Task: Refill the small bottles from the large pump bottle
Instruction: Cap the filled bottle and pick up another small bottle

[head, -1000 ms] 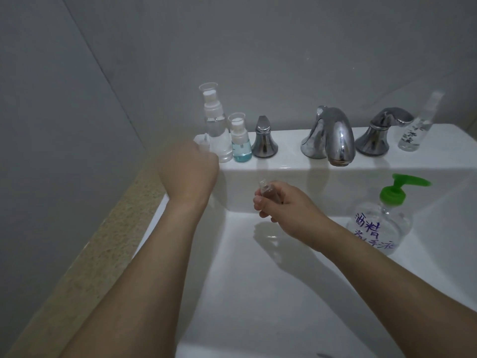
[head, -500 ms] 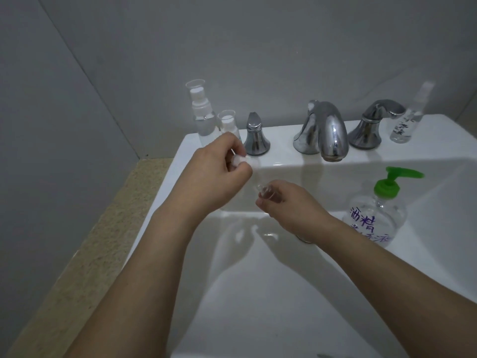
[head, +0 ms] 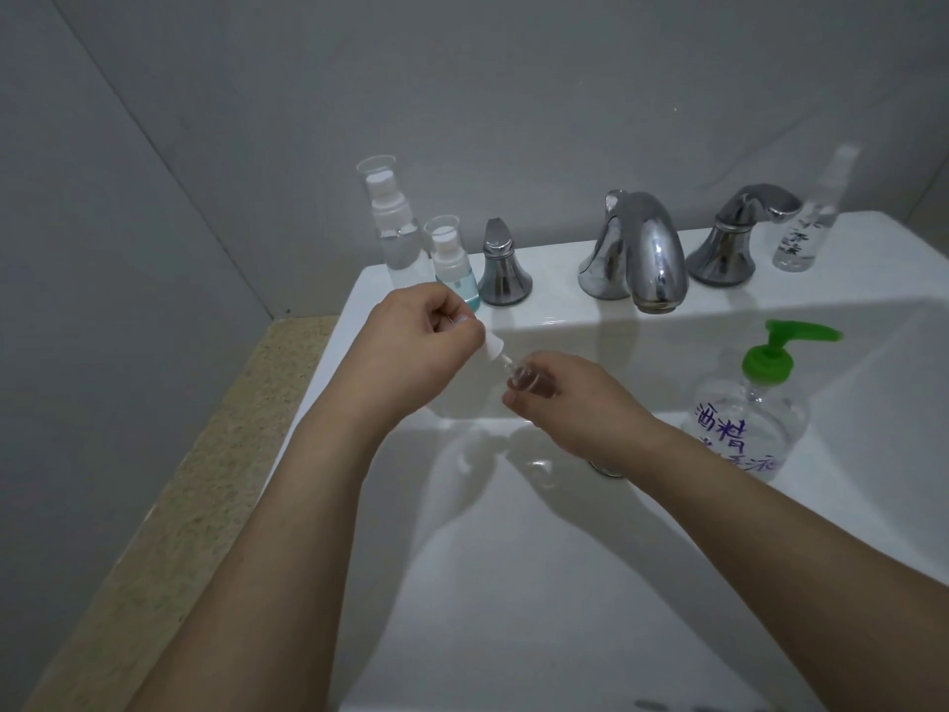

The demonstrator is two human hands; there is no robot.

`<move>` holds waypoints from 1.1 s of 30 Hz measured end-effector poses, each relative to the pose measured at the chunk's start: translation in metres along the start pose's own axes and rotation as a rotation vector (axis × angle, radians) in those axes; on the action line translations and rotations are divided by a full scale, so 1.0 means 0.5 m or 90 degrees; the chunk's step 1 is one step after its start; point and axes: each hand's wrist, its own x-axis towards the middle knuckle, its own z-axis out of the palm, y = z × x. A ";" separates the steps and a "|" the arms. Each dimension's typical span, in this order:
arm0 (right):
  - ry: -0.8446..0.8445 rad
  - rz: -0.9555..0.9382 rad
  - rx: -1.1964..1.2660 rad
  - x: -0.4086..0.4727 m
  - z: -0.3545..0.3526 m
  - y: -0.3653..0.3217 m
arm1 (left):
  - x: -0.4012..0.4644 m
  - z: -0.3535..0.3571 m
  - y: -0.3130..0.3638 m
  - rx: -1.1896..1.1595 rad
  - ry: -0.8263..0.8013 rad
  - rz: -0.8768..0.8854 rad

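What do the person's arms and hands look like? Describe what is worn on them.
Both forearms are bare right to the frame's lower edge: no sleeves in view. The left hand and right hand wear no gloves, and no rings, watch, bracelets or markings show on either hand or wrist.

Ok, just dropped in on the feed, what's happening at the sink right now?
A person stands over the white sink. The right hand holds a small clear bottle, and the left hand pinches a white spray cap at its mouth; the cap is not yet seated. The large pump bottle with the green pump stands untouched in the basin at the right. Two small capped bottles stand on the back ledge at the left, and another at the far right.
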 end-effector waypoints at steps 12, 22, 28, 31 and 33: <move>-0.009 -0.003 0.009 -0.001 0.002 0.000 | -0.012 0.002 0.009 0.112 -0.063 -0.030; -0.006 -0.027 -0.003 -0.003 -0.001 -0.003 | -0.006 0.009 -0.002 0.091 -0.105 -0.029; -0.012 -0.028 -0.008 -0.002 -0.001 -0.004 | -0.005 0.010 -0.007 0.064 -0.142 0.024; -0.011 -0.028 -0.005 -0.002 -0.002 -0.005 | -0.005 0.011 -0.007 0.050 -0.137 0.021; -0.014 -0.031 -0.008 -0.001 -0.002 -0.007 | -0.005 0.012 -0.007 0.046 -0.124 0.016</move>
